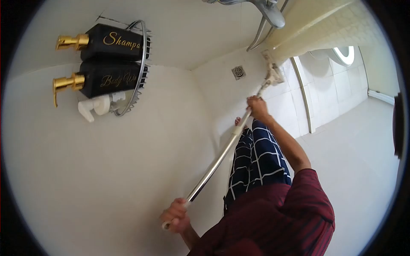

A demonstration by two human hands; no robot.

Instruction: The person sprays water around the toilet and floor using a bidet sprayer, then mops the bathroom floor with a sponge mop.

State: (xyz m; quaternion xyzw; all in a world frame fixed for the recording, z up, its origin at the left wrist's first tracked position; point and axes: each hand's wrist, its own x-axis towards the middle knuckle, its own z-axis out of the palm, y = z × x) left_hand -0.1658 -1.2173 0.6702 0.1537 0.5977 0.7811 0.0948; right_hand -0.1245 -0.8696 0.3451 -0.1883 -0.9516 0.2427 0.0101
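Note:
A long mop with a silver metal pole point(217, 164) slants across the view, and both my hands grip it. My left hand point(176, 215) is closed round the top end of the pole, low in the view by the wall. Further down, my right hand point(257, 107) wraps the pole close to the mop head point(273, 73). That flat, pale mop head rests on the white tiled floor point(218, 85). A square metal floor drain point(238, 72) lies just left of the mop head.
A wire wall rack point(143, 68) holds a black shampoo bottle point(113, 42), a black body wash bottle point(112, 79) and a white pump bottle point(100, 104). A metal tap point(267, 15) juts from the wall. A cream curtain point(316, 25), raised threshold point(302, 94) and toilet point(343, 55) are at right.

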